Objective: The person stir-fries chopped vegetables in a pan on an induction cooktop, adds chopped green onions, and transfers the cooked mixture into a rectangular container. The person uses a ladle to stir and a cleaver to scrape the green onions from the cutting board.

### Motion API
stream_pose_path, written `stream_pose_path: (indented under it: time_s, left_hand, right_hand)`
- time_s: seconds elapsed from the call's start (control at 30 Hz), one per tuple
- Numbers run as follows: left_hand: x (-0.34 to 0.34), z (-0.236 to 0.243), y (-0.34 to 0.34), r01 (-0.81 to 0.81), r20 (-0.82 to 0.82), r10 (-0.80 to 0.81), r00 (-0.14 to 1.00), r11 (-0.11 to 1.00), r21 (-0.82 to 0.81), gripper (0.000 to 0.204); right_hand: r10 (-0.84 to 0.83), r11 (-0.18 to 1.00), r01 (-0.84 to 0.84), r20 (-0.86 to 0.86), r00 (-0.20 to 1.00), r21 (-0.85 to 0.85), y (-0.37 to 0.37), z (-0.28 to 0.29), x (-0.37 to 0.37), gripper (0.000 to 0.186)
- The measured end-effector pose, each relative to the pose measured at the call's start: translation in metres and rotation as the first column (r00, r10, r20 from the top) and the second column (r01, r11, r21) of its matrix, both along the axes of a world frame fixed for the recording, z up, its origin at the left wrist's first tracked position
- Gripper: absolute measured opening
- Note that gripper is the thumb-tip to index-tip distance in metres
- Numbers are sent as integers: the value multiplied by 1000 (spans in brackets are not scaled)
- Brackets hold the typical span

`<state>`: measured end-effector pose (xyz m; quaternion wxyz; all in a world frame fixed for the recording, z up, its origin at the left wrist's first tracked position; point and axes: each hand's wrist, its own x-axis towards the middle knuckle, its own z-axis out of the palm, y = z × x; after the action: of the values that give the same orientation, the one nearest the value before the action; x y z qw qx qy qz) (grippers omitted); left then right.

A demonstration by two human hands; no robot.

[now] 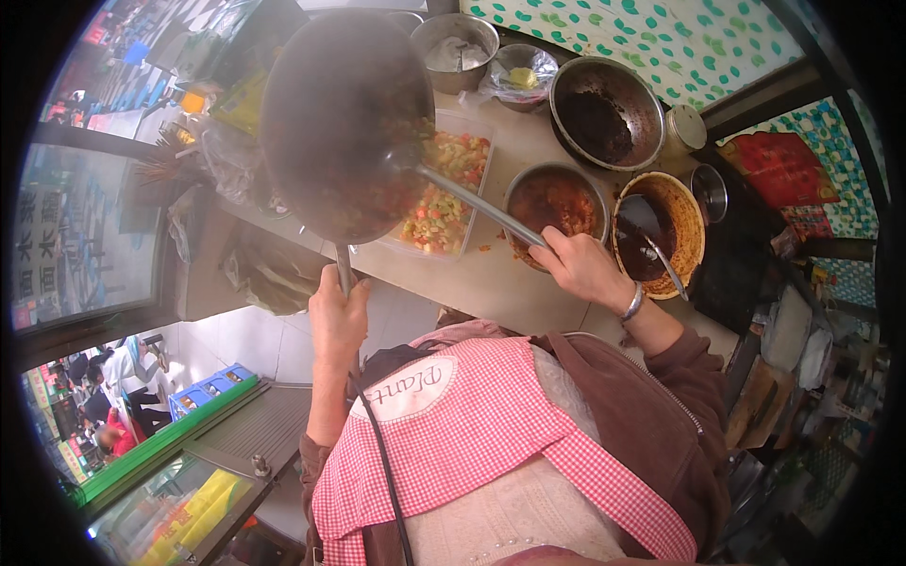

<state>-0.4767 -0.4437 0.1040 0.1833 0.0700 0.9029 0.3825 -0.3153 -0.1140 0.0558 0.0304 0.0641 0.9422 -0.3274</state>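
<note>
My left hand [338, 319] is closed round the handle of a big dark wok [330, 104], lifted and tilted over a clear plastic tub [483, 179]. Steam hazes the wok's inside. Diced vegetables in red, yellow and green [439, 212] fill the tub, and more food shows at the wok's lower rim. In my right hand [580, 269] is the long metal handle of a ladle [472, 200]; its bowl end reaches into the wok, blurred by steam. Just beyond my right hand stands a metal bowl of red chilli sauce [557, 200].
Right of it stands a tub of dark sauce [651, 231] with a spoon. Behind are a dark-stained metal basin [607, 113], a lidded jar [685, 128], a bag-lined bowl [521, 75] and a steel pot [455, 47]. Plastic bags [274, 269] lie left, beside a window [90, 231].
</note>
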Motion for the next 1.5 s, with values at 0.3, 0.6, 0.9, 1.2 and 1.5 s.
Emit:
stream_pose_path:
  time_s: [0.3, 0.6, 0.9, 1.2, 1.5]
  left_hand:
    - [-4, -9, -7, 54, -24, -57, 998, 992, -111, 25]
    - [-3, 4, 3, 20, 28, -18, 999, 998, -61, 19]
    - [-3, 2, -5, -3, 46, 4, 999, 1000, -26, 24]
    - [2, 2, -12, -16, 80, 9, 997, 996, 83, 20]
    - [-3, -10, -27, -89, 196, 43, 980, 969, 232, 17]
  right_hand:
    - [-144, 989, 146, -81, 986, 25, 14, 19, 16, 30]
    - [-185, 979, 192, -97, 978, 69, 13, -10, -17, 33]
    - [-135, 971, 127, 30, 990, 203, 13, 30, 41, 31]
    - [-191, 962, 241, -314, 930, 128, -3, 29, -33, 27]
    - [-142, 975, 147, -39, 989, 164, -15, 17, 3, 28]
